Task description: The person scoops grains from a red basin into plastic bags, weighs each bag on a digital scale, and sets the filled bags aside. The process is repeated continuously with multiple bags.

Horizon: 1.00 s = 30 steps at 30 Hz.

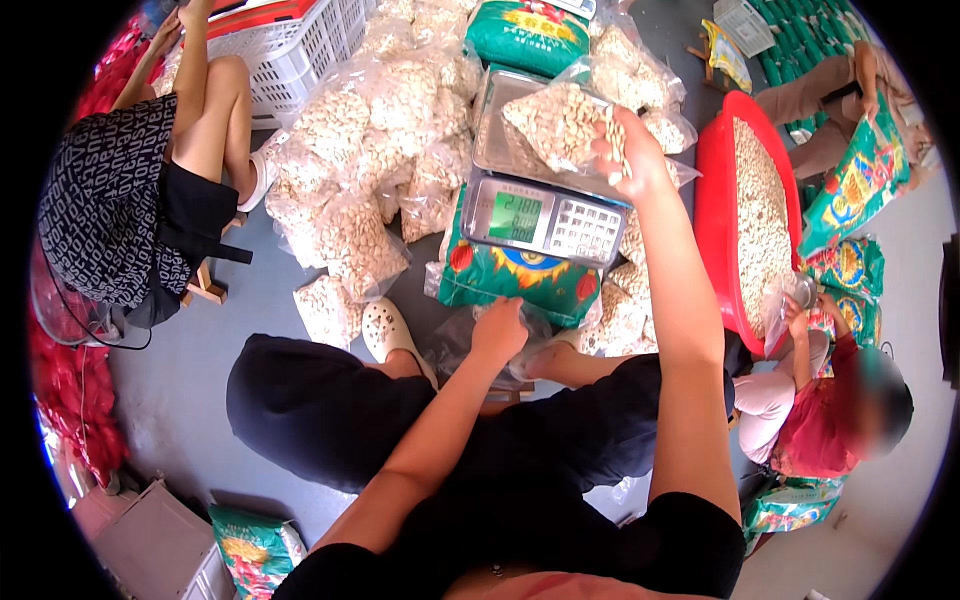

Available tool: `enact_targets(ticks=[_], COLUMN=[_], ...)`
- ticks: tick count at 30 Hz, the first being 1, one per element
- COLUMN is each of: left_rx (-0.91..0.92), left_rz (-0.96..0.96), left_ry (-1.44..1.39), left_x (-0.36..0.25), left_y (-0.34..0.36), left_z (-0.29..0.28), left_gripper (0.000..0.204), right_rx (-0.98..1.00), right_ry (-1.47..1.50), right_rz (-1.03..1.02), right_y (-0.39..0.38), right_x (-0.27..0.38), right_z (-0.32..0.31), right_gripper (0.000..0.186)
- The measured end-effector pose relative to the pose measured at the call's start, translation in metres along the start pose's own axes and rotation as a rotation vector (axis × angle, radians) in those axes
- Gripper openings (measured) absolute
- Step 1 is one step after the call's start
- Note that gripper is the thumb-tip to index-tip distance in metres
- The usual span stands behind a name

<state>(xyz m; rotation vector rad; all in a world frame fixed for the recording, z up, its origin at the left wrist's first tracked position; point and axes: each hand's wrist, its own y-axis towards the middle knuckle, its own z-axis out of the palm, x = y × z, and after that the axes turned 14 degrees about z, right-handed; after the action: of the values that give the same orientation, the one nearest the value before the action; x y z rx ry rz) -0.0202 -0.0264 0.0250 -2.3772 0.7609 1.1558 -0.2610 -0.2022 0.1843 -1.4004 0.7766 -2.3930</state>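
On the steel pan of a digital scale (545, 222) lies a clear plastic bag of pale beans or seeds (555, 125). My right hand (630, 155) is closed on this bag's right end, with some of the pale pieces showing by the fingers. The scale's display is lit green, and a green printed sack (530, 280) lies beneath it. Between my feet, my left hand (500, 328) is closed at a crumpled clear plastic bag (455, 345); its fingertips are partly hidden. Many filled clear bags (370, 130) are heaped left of the scale.
A red tub (715, 220) of loose pale pieces stands at right, where a person in red (820, 420) holds a metal scoop. Another person (860, 110) handles a green sack. At left sits a person in black (120, 200) near a white crate (290, 65).
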Motion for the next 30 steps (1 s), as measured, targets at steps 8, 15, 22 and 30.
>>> enact_targets(ticks=[8, 15, 22, 30], left_rx=[-0.011, 0.107, -0.041, 0.012], left_rz=[-0.026, 0.071, 0.038, -0.010], left_ry=[-0.019, 0.099, -0.028, -0.014], left_x=[-0.001, -0.050, -0.031, 0.006], left_y=[0.009, -0.009, -0.002, 0.006], left_z=[0.011, 0.001, -0.008, 0.022], left_gripper=[0.038, 0.037, 0.038, 0.036], right_rx=[-0.108, 0.099, -0.238, -0.363], right_ry=[-0.260, 0.102, 0.062, -1.494], right_rz=[0.835, 0.918, 0.587, -0.051], right_y=[-0.106, -0.039, -0.058, -0.083], right_x=[-0.218, -0.324, -0.312, -0.163], right_z=[-0.052, -0.127, -0.053, -0.004], right_gripper=[0.020, 0.019, 0.027, 0.018])
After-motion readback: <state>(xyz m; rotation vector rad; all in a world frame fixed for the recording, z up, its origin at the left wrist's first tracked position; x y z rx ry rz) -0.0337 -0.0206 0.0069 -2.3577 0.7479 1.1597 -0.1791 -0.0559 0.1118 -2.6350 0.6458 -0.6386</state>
